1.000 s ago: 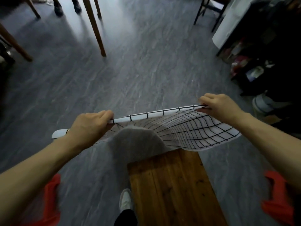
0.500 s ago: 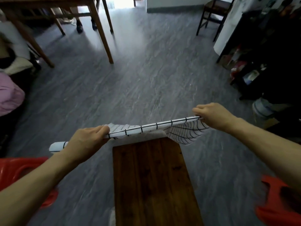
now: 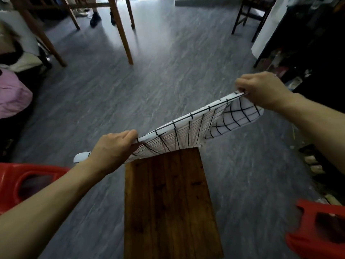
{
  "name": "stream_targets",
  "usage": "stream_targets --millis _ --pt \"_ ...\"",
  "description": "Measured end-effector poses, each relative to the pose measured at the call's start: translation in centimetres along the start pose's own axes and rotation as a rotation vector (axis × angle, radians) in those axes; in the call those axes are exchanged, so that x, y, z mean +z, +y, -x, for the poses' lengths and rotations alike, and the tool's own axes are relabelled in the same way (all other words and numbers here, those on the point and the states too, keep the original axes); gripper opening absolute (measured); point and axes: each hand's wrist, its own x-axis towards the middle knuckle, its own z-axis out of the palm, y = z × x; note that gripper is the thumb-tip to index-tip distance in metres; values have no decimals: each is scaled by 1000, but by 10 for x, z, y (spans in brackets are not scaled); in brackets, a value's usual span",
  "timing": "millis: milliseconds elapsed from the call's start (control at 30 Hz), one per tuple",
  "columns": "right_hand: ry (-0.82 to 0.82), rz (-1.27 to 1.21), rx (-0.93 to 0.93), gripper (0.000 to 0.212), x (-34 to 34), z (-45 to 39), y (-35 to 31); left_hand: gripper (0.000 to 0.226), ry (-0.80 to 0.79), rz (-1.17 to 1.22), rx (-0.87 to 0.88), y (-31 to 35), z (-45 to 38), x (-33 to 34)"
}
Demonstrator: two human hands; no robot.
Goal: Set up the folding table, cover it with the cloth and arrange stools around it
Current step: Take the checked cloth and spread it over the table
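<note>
A narrow brown wooden folding table (image 3: pixel 169 202) stands open below me, its top bare. Above its far end I hold a white cloth with a black grid (image 3: pixel 188 135) stretched in the air. My left hand (image 3: pixel 112 148) grips the cloth's near-left edge, and my right hand (image 3: pixel 261 90) pinches its far-right edge, higher up. The cloth sags between them and its lower fold touches the table's far end. A red plastic stool (image 3: pixel 20 184) stands left of the table and another red stool (image 3: pixel 317 232) stands at the right.
Grey plank floor (image 3: pixel 168 81) lies ahead. A large wooden table's legs (image 3: pixel 121 32) and a person's dark shoes (image 3: pixel 96 18) are at the back. A dark chair (image 3: pixel 248 15) stands far right, cluttered dark shelves (image 3: pixel 308 53) along the right, and pink bedding (image 3: pixel 13 94) at left.
My right hand has risen and moved right, tilting the cloth's top edge. The cloth has spread wider at the right. The view has shifted, showing more of the table and stools.
</note>
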Motion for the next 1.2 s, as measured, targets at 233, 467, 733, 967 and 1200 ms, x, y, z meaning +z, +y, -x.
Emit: stream_targets --millis 233,467,733,967,1200 --pt "-97 20 -72 21 -13 0 2 26 21 4 28 -1 -5 -3" --pt "-136 -83 19 33 19 37 -43 19 -56 -12 59 -24 17 -4" --pt "-199 -221 50 35 42 44 -104 21 -65 -49 14 -45 56 -23" --pt "-293 -325 101 33 44 50 -140 21 -82 -50 -19 -47 100 -26" --pt "-359 -374 166 32 50 79 -166 30 -77 -8 13 -24 133 -16"
